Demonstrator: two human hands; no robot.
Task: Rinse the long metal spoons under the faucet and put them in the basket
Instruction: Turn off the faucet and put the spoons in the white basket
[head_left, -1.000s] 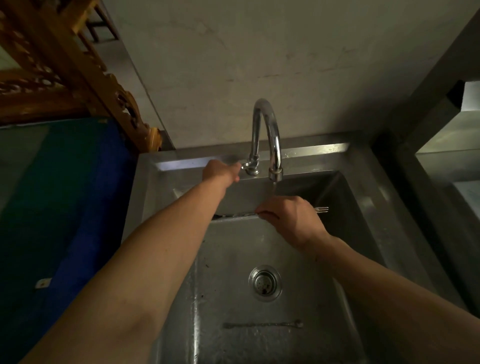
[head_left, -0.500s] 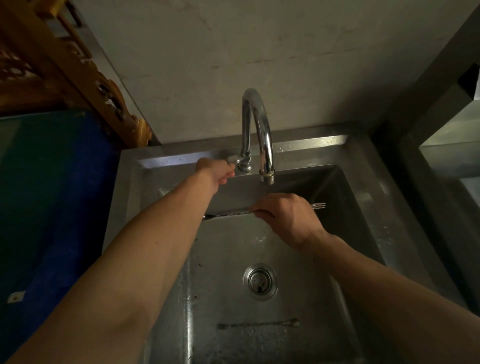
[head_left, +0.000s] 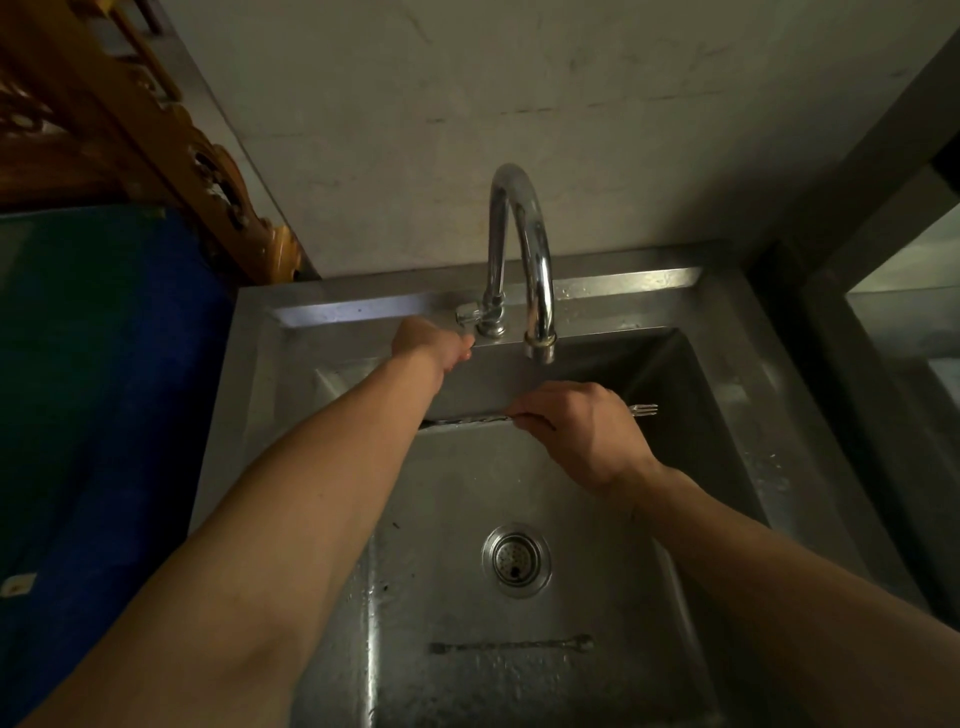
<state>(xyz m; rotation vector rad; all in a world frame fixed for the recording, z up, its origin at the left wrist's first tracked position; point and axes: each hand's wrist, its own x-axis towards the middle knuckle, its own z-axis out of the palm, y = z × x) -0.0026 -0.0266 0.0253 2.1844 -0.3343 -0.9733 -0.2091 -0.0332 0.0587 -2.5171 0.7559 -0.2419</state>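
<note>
My right hand is shut on a long thin metal spoon, held level across the sink just below the spout of the chrome faucet. The spoon's small forked end sticks out to the right of my fist. My left hand reaches to the faucet handle, fingers closed at its underside. No water shows at the spout. A second long spoon lies flat on the sink bottom near the front. No basket is in view.
The steel sink has a round drain in the middle of its wet floor. A blue surface lies to the left and carved wooden furniture stands behind it. A steel counter is at the right.
The thin stream under the spout one second ago is no longer visible. Both hands stay in place, the left at the handle, the right holding the spoon.
</note>
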